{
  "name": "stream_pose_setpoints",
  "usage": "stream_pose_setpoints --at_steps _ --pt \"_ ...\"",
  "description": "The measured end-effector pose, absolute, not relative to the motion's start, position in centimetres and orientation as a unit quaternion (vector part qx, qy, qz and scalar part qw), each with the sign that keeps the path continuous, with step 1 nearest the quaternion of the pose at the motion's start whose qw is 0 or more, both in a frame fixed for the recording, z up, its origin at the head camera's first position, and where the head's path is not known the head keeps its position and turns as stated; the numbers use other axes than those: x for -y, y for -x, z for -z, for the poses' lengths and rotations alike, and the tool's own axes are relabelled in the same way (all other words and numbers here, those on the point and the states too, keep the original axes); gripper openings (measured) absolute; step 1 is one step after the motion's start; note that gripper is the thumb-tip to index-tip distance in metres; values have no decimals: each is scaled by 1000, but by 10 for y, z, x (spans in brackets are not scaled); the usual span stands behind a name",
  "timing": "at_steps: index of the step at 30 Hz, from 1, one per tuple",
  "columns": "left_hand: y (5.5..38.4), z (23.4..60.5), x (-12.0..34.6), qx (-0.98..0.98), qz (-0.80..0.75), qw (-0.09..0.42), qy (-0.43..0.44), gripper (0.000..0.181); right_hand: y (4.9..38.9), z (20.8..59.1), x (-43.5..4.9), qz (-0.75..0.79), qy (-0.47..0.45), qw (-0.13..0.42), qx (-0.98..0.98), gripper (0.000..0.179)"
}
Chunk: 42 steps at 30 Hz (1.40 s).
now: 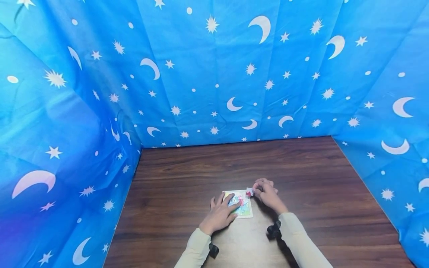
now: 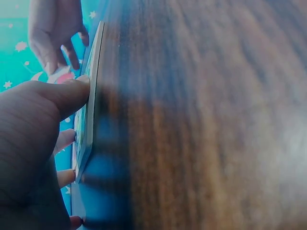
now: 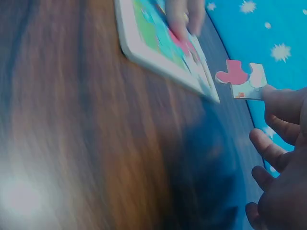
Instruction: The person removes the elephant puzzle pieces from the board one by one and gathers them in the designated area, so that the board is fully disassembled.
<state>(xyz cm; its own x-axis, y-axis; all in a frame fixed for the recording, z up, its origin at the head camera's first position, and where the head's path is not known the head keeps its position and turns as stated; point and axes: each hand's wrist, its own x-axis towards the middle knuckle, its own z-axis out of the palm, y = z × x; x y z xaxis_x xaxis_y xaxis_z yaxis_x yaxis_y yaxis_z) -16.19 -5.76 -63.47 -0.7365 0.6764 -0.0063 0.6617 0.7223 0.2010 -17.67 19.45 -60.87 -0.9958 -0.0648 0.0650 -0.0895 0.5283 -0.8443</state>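
A small jigsaw puzzle in a white-edged tray (image 1: 247,216) lies on the table. My left hand (image 1: 219,215) rests over its left side with fingers spread; in the left wrist view the thumb (image 2: 72,96) touches the puzzle near its edge. At the tray's upper right corner, my right hand (image 1: 268,194) pinches a jigsaw piece (image 3: 247,81) between thumb and forefinger. The piece is red and white with a pale printed border, and the right wrist view shows it held above the table, apart from the tray. Its other fingers hang loosely curled.
The dark wood-grain table (image 1: 181,167) extends around the puzzle. Blue cloth (image 1: 207,74) with white moons and stars hangs behind and along both sides. A black wrist camera (image 1: 274,230) sits at the right cuff, another (image 1: 213,250) at the left.
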Motion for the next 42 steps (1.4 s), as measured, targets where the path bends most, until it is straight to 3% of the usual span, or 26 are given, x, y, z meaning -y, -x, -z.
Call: stream_pose_setpoints --at_steps 11,24,35,42 --pt "156 638 62 -930 -116 59 -342 48 172 609 -244 -431 -43 -10 901 12" --pt "155 638 61 -930 -161 51 -326 54 172 615 -257 -334 -33 -5 942 17" --pt "160 642 58 -934 -188 41 -300 54 179 626 -272 -318 -52 53 945 15" --pt "161 642 57 -934 -196 46 -296 54 181 629 -284 -317 -67 55 944 16"
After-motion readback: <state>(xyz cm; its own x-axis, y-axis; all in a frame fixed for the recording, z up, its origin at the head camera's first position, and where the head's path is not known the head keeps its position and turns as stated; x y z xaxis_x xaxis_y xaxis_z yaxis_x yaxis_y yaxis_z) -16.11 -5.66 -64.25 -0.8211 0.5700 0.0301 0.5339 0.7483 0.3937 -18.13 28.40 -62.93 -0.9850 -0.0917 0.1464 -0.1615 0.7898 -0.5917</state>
